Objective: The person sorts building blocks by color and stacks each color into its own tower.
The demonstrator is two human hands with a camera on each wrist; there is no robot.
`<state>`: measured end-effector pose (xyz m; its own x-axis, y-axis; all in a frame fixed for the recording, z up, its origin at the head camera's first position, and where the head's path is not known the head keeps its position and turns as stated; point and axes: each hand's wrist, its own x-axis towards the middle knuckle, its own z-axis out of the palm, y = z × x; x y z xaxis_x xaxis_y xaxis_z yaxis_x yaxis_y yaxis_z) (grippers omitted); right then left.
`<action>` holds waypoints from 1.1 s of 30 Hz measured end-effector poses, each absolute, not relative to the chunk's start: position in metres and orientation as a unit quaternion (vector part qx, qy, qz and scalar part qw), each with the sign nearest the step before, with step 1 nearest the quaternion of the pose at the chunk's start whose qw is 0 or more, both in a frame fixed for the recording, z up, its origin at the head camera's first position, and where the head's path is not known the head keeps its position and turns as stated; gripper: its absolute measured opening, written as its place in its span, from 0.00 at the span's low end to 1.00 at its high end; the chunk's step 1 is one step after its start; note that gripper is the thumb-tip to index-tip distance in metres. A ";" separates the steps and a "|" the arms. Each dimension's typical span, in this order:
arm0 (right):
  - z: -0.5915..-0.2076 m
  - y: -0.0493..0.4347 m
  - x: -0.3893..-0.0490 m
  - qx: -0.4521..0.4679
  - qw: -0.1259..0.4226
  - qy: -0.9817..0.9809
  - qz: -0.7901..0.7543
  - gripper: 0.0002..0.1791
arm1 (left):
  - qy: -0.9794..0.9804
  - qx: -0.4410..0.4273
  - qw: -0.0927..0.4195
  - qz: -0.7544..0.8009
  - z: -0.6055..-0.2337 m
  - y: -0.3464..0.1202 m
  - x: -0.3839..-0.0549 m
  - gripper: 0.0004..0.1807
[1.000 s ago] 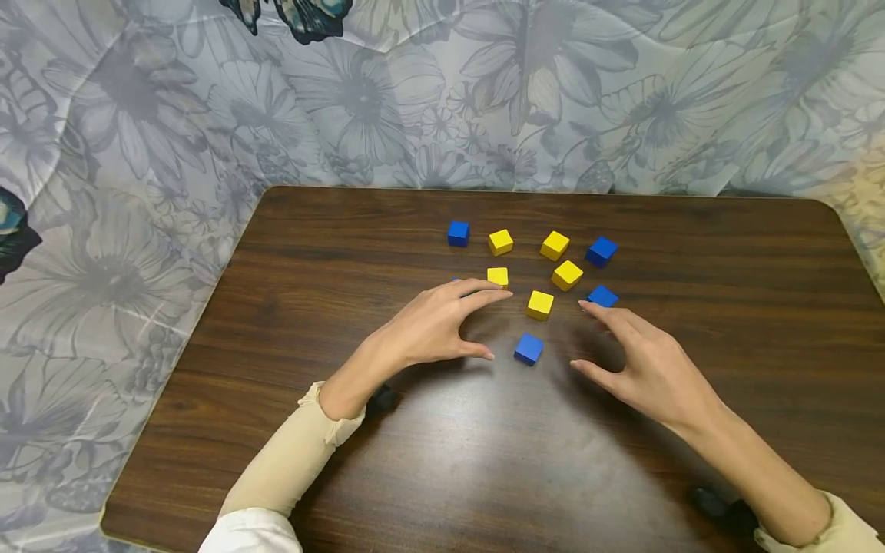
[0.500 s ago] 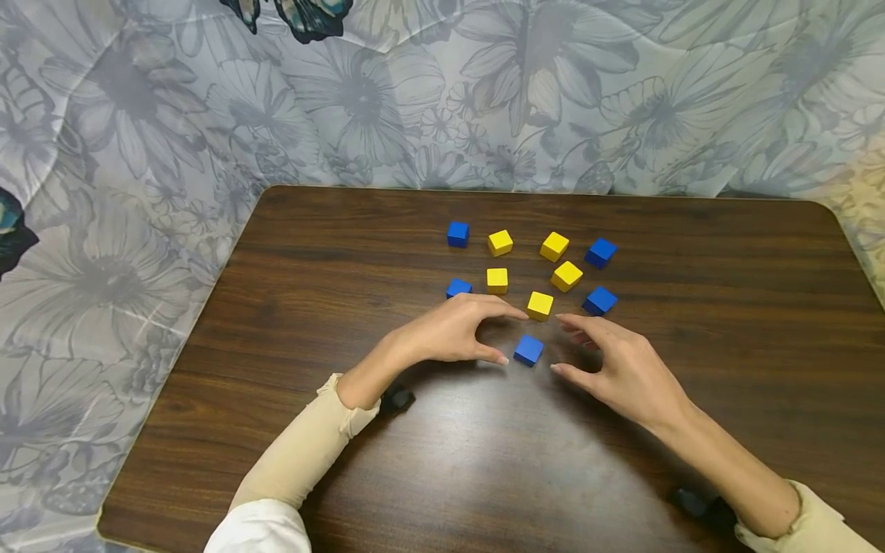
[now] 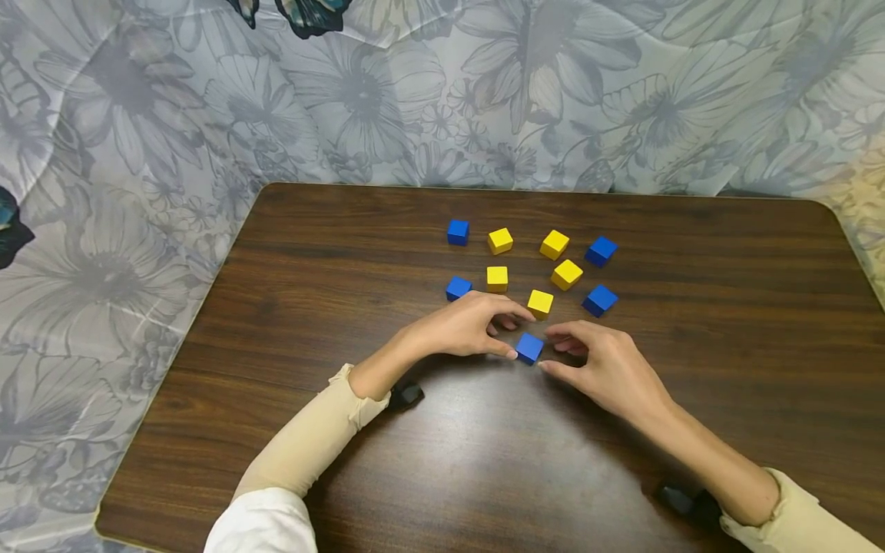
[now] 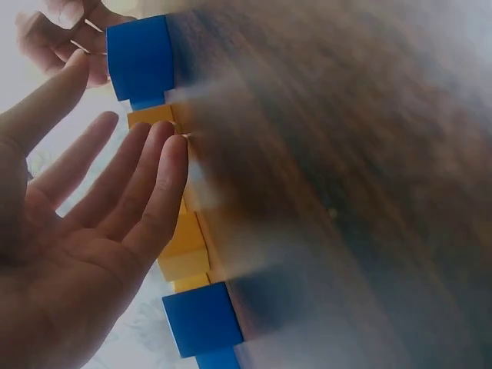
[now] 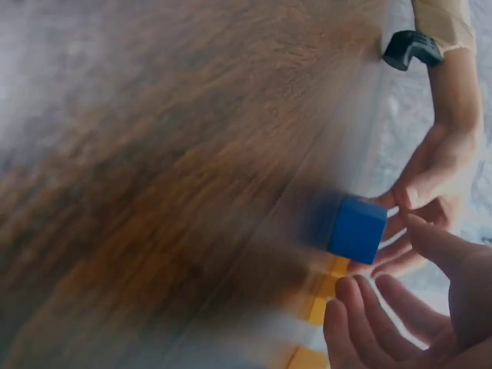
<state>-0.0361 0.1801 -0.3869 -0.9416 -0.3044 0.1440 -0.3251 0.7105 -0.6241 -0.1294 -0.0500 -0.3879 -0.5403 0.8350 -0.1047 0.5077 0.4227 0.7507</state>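
Note:
A blue cube (image 3: 529, 348) lies on the wooden table between both hands, nearest the person of all the cubes. My left hand (image 3: 470, 326) is at its left, fingers spread and loosely bent, thumb tip right by the cube; whether it touches I cannot tell. At the cube's right is my right hand (image 3: 604, 365), thumb and fingers apart. The left wrist view shows the left palm (image 4: 84, 254) holding nothing. In the right wrist view the same blue cube (image 5: 358, 229) stands before the right fingers (image 5: 357, 323). A yellow cube (image 3: 540, 304) lies just beyond the left fingertips.
Behind the hands lie several more cubes: blue ones at left (image 3: 459, 289) and right (image 3: 599, 300), and yellow ones (image 3: 497, 279) between. The brown table (image 3: 290, 253) ends at a floral cloth (image 3: 442, 100). Each wrist carries a dark camera (image 3: 406, 395).
Both hands have moved inward toward the near blue cube, the left going right and the right going left. The blue cube at left came into view from behind the left hand.

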 end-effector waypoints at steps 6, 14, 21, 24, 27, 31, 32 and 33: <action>-0.390 0.174 -0.038 0.149 -0.021 -0.921 0.359 0.18 | 0.800 0.409 0.259 0.355 -0.390 -0.046 -0.130 0.21; -0.395 0.172 -0.040 0.145 -0.029 -0.925 0.351 0.17 | 0.806 0.407 0.259 0.343 -0.390 -0.044 -0.130 0.17; -0.396 0.171 -0.043 0.149 -0.026 -0.928 0.341 0.15 | 0.811 0.402 0.259 0.338 -0.391 -0.042 -0.129 0.16; -0.396 0.171 -0.044 0.149 -0.028 -0.928 0.340 0.13 | 0.813 0.403 0.251 0.336 -0.391 -0.042 -0.128 0.15; -0.394 0.171 -0.045 0.148 -0.030 -0.926 0.346 0.12 | 0.815 0.403 0.242 0.339 -0.390 -0.042 -0.126 0.13; -0.390 0.172 -0.047 0.148 -0.029 -0.920 0.362 0.12 | 0.809 0.392 0.238 0.368 -0.389 -0.044 -0.124 0.13; -0.389 0.172 -0.047 0.147 -0.029 -0.918 0.367 0.12 | 0.806 0.387 0.239 0.380 -0.389 -0.044 -0.124 0.14; -0.387 0.172 -0.047 0.146 -0.029 -0.916 0.372 0.12 | 0.802 0.382 0.240 0.391 -0.388 -0.045 -0.123 0.14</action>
